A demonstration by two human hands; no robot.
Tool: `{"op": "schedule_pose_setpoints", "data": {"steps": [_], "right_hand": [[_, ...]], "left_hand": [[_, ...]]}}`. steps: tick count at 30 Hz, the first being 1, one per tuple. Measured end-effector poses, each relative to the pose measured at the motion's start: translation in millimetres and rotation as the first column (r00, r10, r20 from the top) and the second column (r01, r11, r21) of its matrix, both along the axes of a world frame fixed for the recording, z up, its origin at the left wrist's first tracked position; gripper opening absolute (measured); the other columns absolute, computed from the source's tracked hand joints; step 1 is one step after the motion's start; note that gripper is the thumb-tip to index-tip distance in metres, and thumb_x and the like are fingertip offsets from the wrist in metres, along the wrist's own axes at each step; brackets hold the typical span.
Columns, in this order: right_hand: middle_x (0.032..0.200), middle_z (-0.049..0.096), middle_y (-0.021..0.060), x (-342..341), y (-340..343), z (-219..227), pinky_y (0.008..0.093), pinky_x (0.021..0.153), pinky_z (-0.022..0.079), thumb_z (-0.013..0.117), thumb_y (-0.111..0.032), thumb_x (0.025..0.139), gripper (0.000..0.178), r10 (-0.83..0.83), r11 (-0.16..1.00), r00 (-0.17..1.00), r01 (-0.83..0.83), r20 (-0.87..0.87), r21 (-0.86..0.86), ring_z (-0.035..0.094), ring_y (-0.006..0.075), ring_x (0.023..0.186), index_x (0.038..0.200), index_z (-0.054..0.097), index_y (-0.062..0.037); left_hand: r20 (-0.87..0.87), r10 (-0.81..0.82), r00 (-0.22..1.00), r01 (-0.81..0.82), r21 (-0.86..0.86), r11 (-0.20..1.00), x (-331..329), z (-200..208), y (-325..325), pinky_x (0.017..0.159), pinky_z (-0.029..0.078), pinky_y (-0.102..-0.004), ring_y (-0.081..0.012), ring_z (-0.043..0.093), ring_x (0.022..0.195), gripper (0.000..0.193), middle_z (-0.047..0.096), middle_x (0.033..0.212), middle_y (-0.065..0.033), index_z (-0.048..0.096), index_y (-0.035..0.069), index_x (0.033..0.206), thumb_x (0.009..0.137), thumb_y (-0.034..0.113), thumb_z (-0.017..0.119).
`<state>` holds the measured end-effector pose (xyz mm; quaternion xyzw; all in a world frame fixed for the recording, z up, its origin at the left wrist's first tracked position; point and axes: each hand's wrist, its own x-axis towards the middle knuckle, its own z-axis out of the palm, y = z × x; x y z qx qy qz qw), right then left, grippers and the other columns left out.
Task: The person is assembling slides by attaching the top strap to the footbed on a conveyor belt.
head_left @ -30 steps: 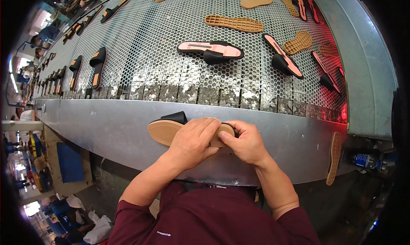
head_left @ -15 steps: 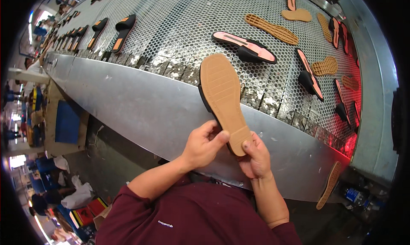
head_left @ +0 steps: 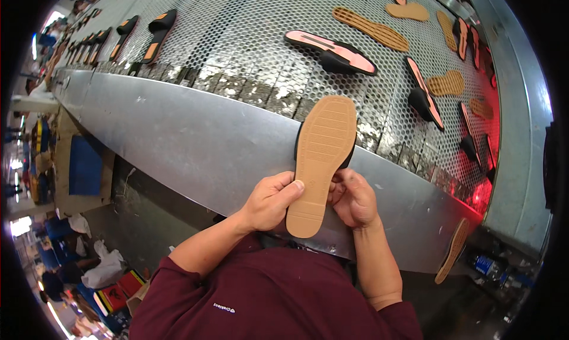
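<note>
I hold a sandal (head_left: 320, 156) upright with its tan ribbed outsole facing me; a black upper shows along its edges. My left hand (head_left: 269, 201) grips the heel end from the left, thumb pressed on the sole. My right hand (head_left: 354, 199) clasps it from the right, fingers behind the sole. The sandal is over the steel front edge (head_left: 195, 144) of a perforated metal conveyor (head_left: 237, 38).
On the conveyor lie several black sandals with pink insoles (head_left: 332, 48) and loose tan outsoles (head_left: 370, 27). More sandals (head_left: 160, 26) sit far left. A tan sole (head_left: 453, 249) leans at the right end below the edge. Bags and boxes lie on the floor at left.
The sandal went from lying sideways under both hands to standing upright, sole towards me. It now sits slightly further right and nearer, with my grip at the heel.
</note>
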<state>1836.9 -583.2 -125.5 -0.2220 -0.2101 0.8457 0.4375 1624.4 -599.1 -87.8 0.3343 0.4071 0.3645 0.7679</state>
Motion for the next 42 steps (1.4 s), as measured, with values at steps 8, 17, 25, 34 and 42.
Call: {"op": "schedule_pose_setpoints", "data": {"steps": [8,17,25,34,42], "right_hand": [[0.112,0.068,0.0109,5.8,-9.3,9.2,0.0297,0.088,0.051,0.061,-0.022,0.098,0.036,0.002,0.997,0.973,-0.018,0.232,0.070,0.063,0.0147,0.102,0.118,0.062,0.0080],[0.108,0.068,0.0121,15.9,-16.8,5.0,0.0295,0.086,0.052,0.058,-0.020,0.100,0.034,-0.051,0.996,0.986,0.038,0.157,0.082,0.064,0.0159,0.097,0.115,0.063,0.0095],[0.107,0.068,0.0132,21.6,-19.3,-0.1,0.0295,0.084,0.052,0.055,-0.018,0.101,0.030,-0.094,0.995,0.989,0.091,0.113,0.031,0.065,0.0169,0.095,0.114,0.063,0.0086],[0.104,0.068,0.0121,24.8,-23.2,-7.0,0.0317,0.082,0.053,0.056,-0.025,0.101,0.034,-0.142,0.990,0.973,0.136,0.181,0.045,0.065,0.0174,0.094,0.110,0.063,0.0064],[0.093,0.066,0.0119,44.5,-20.0,-4.7,0.0340,0.069,0.055,0.052,-0.033,0.102,0.038,-0.109,0.994,0.994,0.110,0.026,-0.029,0.065,0.0195,0.075,0.111,0.062,0.0028]], "left_hand": [[-0.196,-0.121,0.973,0.157,0.182,0.971,10.5,9.2,-5.4,0.085,0.050,-0.0302,-0.0137,0.061,0.098,0.035,0.065,0.109,-0.0104,0.055,-0.005,0.125,0.102,0.017,0.041],[-0.497,-0.140,0.856,0.387,0.439,0.811,20.1,32.8,0.3,0.075,0.053,-0.0331,-0.0199,0.068,0.084,0.035,0.069,0.097,-0.0121,0.056,-0.005,0.123,0.098,0.014,0.041],[-0.653,-0.072,0.754,0.444,0.427,0.788,25.4,28.3,0.8,0.062,0.052,-0.0332,-0.0192,0.068,0.070,0.026,0.068,0.080,-0.0098,0.060,-0.003,0.106,0.093,0.021,0.060],[-0.284,-0.100,0.954,0.133,0.100,0.986,42.5,26.3,-9.2,0.076,0.053,-0.0268,-0.0110,0.066,0.088,0.037,0.070,0.098,-0.0095,0.057,-0.006,0.116,0.087,0.013,0.072],[0.106,-0.105,0.989,0.114,-0.081,0.990,43.4,22.5,-9.8,0.094,0.050,-0.0318,-0.0160,0.062,0.108,0.044,0.064,0.119,-0.0115,0.049,-0.007,0.132,0.092,0.008,0.064]]}}
